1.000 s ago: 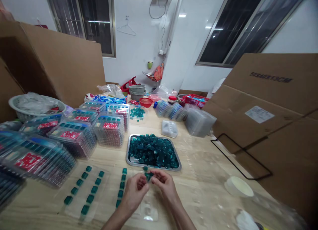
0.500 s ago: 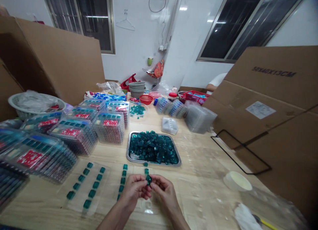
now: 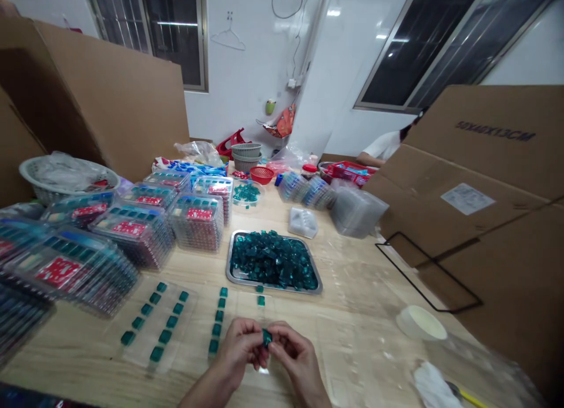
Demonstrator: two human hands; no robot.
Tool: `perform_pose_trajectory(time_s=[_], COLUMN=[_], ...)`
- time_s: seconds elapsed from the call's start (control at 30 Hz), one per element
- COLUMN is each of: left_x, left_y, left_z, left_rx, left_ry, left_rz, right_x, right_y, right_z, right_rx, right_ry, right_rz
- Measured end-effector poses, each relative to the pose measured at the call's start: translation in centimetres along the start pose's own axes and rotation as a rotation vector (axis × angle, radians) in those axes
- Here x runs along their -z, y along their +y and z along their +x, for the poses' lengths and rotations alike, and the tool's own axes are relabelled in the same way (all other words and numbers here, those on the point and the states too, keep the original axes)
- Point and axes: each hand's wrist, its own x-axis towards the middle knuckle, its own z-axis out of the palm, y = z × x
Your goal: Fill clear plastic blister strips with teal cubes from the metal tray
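My left hand (image 3: pixel 240 346) and my right hand (image 3: pixel 294 352) meet low in the middle of the view, fingers pinched together on one small teal piece (image 3: pixel 267 337). They hover over a clear blister tray (image 3: pixel 240 331) whose left column holds several teal pieces. A second clear tray (image 3: pixel 158 323) to the left carries two rows of the same pieces. Just beyond my hands stands a metal tray (image 3: pixel 273 286) heaped with loose teal pieces.
Stacks of filled clear packs with red labels (image 3: pixel 132 232) crowd the left side. Cardboard sheets stand at left (image 3: pixel 101 103) and right (image 3: pixel 484 191). A white tape roll (image 3: pixel 420 323) lies at right. Baskets and bags sit at the far end; a person's sleeve (image 3: pixel 383 147) shows behind the right cardboard.
Both hands have drawn back toward me from the metal tray's edge, still pinching the teal piece. A second teal piece now sits in the tray's right column.
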Motion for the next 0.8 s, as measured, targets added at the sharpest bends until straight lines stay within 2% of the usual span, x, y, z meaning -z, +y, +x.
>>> perform_pose_trajectory(time_s=[0.13,0.27,0.37,0.43,0.6,0.8], left_x=[0.2,1.0,1.6,1.9,1.9,1.7], left_y=[-0.8,-1.6,-2.0,-2.2,-2.2,-1.7], left_z=[-0.1,0.2,0.6,0.8,0.8,0.6], left_rx=[0.024,-0.142,-0.285,-0.322,-0.309,-0.285], left_ry=[-0.007,0.092,0.144,0.163,0.146,0.151], left_rz=[0.084,0.369,0.593,0.674,0.688,0.72], right_x=[0.6,1.7,1.9,1.6,1.1,1.6], right_y=[0.1,0.1,-0.1,-0.1,0.0,0.0], right_z=[0.2,1.8,3.2,4.0,5.1,5.2], right_rx=[-0.024,0.03,0.147,0.23,0.347,0.318], right_ry=[0.022,0.072,-0.01,-0.092,-0.219,-0.246], right_rz=[-0.083,-0.293,-0.497,-0.611,-0.844,-0.787])
